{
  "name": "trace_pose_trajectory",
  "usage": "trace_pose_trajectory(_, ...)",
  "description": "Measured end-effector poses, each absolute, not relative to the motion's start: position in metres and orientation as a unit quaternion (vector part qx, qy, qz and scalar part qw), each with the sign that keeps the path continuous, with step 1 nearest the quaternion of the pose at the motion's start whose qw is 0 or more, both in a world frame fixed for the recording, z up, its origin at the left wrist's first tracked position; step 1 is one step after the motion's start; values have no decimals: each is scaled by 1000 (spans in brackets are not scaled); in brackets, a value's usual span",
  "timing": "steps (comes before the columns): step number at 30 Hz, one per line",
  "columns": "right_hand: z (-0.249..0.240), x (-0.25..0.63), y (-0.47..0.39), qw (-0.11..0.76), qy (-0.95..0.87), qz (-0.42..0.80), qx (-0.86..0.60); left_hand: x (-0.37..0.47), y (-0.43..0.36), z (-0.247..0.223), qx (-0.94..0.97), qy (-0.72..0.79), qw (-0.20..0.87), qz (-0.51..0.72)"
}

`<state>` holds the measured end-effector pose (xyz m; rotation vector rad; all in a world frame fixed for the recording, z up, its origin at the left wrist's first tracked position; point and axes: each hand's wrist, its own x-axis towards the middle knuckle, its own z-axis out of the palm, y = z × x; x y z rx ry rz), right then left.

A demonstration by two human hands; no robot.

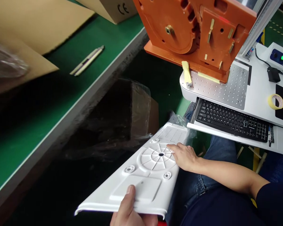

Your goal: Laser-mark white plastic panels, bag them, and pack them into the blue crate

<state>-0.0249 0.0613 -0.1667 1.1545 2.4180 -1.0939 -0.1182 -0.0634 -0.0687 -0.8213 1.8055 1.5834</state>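
Observation:
A long white plastic panel (142,186) lies tilted across the lower middle, with a round ribbed pattern, ring-shaped bosses and a slotted far end. My left hand (133,208) grips its near edge, the thumb on top and the other fingers mostly hidden beneath. At the panel's right side, beside the ribbed circle, my right hand (185,157) holds on with bent fingers; some fingertips are hard to make out. Clear plastic film (178,120) lies around the far end.
An orange fixture (179,29) stands on a perforated metal plate (238,84) at the upper right. Below it are a keyboard (231,121) and a yellow tape roll (275,102). Cardboard (42,22) and pens (87,61) lie on the green bench (113,34) at left.

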Motion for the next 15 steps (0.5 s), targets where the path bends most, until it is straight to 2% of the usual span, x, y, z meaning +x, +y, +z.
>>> trace_pose_trajectory(3,-159,-33,55,105,828,-396,383,-119,-60,-70,-316,669,295,605)
trace_pose_trajectory(9,-143,-54,68,69,823,-427,368,-114,-55,-71,-282,659,364,595)
trace_pose_trajectory(15,-119,-74,77,109,816,-491,285,-108,-49,-88,-271,640,405,594)
